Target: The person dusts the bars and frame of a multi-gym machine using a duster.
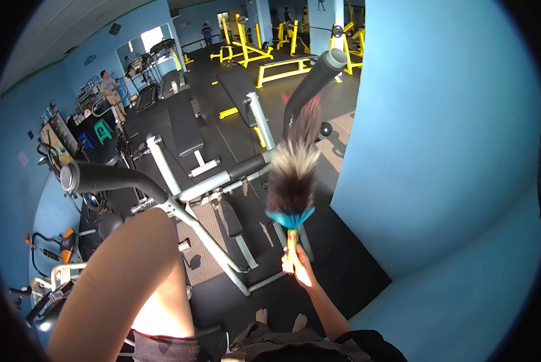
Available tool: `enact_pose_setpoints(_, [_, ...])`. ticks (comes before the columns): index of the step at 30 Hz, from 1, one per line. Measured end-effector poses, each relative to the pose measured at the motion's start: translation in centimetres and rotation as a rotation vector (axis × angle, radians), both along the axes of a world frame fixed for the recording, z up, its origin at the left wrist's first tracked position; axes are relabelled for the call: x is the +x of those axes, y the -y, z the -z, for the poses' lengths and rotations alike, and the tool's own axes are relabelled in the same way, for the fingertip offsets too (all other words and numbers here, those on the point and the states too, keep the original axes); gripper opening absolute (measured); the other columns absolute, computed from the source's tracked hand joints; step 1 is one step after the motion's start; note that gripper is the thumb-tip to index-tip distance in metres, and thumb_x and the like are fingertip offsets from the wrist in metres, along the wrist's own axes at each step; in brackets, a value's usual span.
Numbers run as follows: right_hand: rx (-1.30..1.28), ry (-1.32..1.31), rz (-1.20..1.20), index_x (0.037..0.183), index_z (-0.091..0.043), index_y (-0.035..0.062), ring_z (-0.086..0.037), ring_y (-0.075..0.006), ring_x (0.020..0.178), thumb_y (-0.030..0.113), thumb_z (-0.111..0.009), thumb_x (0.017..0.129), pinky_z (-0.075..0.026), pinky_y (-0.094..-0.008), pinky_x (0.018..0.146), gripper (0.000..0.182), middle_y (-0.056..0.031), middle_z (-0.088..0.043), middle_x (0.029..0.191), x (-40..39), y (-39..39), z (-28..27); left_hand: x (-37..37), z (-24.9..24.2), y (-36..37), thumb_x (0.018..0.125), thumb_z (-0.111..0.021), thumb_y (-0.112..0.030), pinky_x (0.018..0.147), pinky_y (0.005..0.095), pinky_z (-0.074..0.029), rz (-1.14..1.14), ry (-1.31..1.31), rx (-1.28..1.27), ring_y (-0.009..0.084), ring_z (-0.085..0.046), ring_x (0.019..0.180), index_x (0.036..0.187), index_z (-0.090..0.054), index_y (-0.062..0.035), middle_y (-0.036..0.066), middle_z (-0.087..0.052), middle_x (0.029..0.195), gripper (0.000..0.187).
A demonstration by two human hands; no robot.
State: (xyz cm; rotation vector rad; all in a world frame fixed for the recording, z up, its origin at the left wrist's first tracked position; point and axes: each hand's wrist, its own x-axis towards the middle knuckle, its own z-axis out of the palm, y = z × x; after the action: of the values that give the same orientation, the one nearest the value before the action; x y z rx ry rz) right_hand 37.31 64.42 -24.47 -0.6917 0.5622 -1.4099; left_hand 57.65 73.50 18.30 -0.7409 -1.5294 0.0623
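Observation:
My right hand (298, 266) is wrapped round the yellow handle of a feather duster (291, 181). The duster points up and away from me, with a blue collar below dark, cream and reddish-brown feathers. Its upper feathers overlap the right padded arm (310, 87) of a grey exercise machine (207, 226) in this view. My left arm (123, 271) is bent, its elbow large at the lower left, and the hand lies outside the picture. Beyond that elbow is the machine's left padded arm (113, 179).
A blue wall (439, 120) stands close on my right. Black benches (183, 123), yellow weight frames (243, 51) and treadmills (162, 87) fill the room ahead. A person (109, 90) stands at the left near a green stool (102, 130); others are far back.

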Motion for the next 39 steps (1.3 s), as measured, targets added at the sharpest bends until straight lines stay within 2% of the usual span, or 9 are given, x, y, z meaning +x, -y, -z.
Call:
enact_pose_setpoints(3, [0.182, 0.032, 0.022, 0.099, -0.043, 0.0096, -0.035, -0.0054, 0.052, 0.024, -0.043, 0.092, -0.031, -0.019, 0.047, 0.016, 0.001, -0.04, 0.065, -0.8, -2.5, 3.6, -1.1, 0.0, 2.4, 0.079, -0.057, -0.026, 0.089, 0.0392, -0.037, 0.068, 0.027, 0.032, 0.0256, -0.051, 0.1, 0.118, -0.04, -0.0007, 0.016, -0.053, 0.107, 0.049])
enact_pose_setpoints(9, [0.153, -0.115, 0.208, 0.098, -0.043, 0.0056, -0.034, -0.0041, 0.049, 0.026, -0.043, 0.092, -0.028, -0.0166, 0.044, 0.021, 0.0003, -0.04, 0.064, -4.3, -3.1, -3.0, -6.9, 0.8, 12.6, 0.08, -0.058, -0.025, 0.089, 0.0378, -0.038, 0.459, 0.152, 0.392, 0.0236, -0.052, 0.1, 0.118, -0.039, -0.0003, 0.015, -0.053, 0.107, 0.049])
enact_pose_setpoints(11, [0.035, -0.156, 0.22, 0.099, -0.043, 0.0053, -0.034, -0.0038, 0.049, 0.025, -0.042, 0.092, -0.028, -0.0164, 0.044, 0.021, 0.0003, -0.039, 0.064, -4.2, -2.0, -4.8, -12.4, 3.3, 20.3, 0.08, -0.058, -0.024, 0.089, 0.0373, -0.039, 0.3, 0.053, 0.664, 0.023, -0.052, 0.101, 0.119, -0.039, -0.0001, 0.015, -0.053, 0.107, 0.05])
enact_pose_setpoints(13, [0.014, -0.157, 0.203, 0.099, -0.043, 0.0051, -0.034, -0.0034, 0.049, 0.023, -0.041, 0.093, -0.028, -0.0163, 0.044, 0.02, 0.0003, -0.039, 0.065, -3.5, -1.1, -4.6, -17.2, 8.2, 27.2, 0.077, -0.062, -0.026, 0.094, 0.0353, -0.034, -0.31, 0.033, 0.71, 0.0222, -0.048, 0.106, 0.115, -0.045, -0.0026, 0.014, -0.053, 0.112, 0.048])
enact_pose_setpoints(17, [0.106, -0.142, 0.202, 0.094, -0.044, 0.0062, -0.033, -0.0037, 0.042, 0.032, -0.041, 0.092, -0.028, -0.0177, 0.04, 0.026, 0.0009, -0.04, 0.058, -1.2, -1.2, 2.1, -20.7, 14.3, 32.1, 0.062, -0.078, -0.025, 0.081, 0.0302, -0.042, -0.566, 0.363, 0.874, 0.0185, -0.056, 0.093, 0.11, -0.048, -0.002, 0.008, -0.058, 0.101, 0.062])
enact_pose_setpoints(22, [0.286, -0.25, 0.33, 0.089, -0.046, 0.0065, -0.033, -0.0032, 0.04, 0.031, -0.041, 0.093, -0.027, -0.0177, 0.036, 0.025, 0.0023, -0.039, 0.055, -0.8, -4.9, 2.4, -22.7, 15.3, 35.7, 0.064, -0.07, -0.009, 0.065, 0.0253, -0.043, -0.451, 0.36, 1.118, 0.0105, -0.052, 0.066, 0.083, -0.058, -0.0009, 0.003, -0.058, 0.072, 0.025])
enact_pose_setpoints(29, [0.094, -0.194, 0.304, 0.087, -0.045, 0.0093, -0.035, -0.0036, 0.041, 0.03, -0.042, 0.092, -0.029, -0.0188, 0.037, 0.021, 0.0023, -0.04, 0.056, 2.3, -1.0, 0.1, -22.9, 16.0, 36.5, 0.063, -0.066, -0.005, 0.065, 0.0251, -0.043, -0.383, 0.324, 1.086, 0.0102, -0.051, 0.066, 0.082, -0.056, 0.0001, 0.002, -0.057, 0.071, 0.022])
enact_pose_setpoints(32, [0.29, -0.115, 0.258, 0.083, -0.043, 0.0097, -0.033, -0.0041, 0.038, 0.032, -0.04, 0.093, -0.027, -0.0195, 0.035, 0.025, 0.0026, -0.038, 0.053, 4.8, -2.3, 6.2, -22.7, 16.0, 36.2, 0.063, -0.066, -0.005, 0.064, 0.0244, -0.042, -0.368, 0.363, 1.138, 0.0089, -0.05, 0.065, 0.081, -0.056, -0.0006, 0.001, -0.056, 0.071, 0.021])
enact_pose_setpoints(39, [0.579, 0.045, 0.323, 0.082, -0.043, 0.0104, -0.032, -0.0037, 0.038, 0.036, -0.04, 0.092, -0.026, -0.0184, 0.034, 0.027, 0.0032, -0.037, 0.053, 6.7, -5.2, 5.9, -22.8, 15.9, 36.4, 0.062, -0.066, -0.005, 0.057, 0.0238, -0.041, -0.437, 0.336, 1.119, 0.0077, -0.048, 0.059, 0.073, -0.055, -0.002, -0.001, -0.054, 0.063, 0.016])
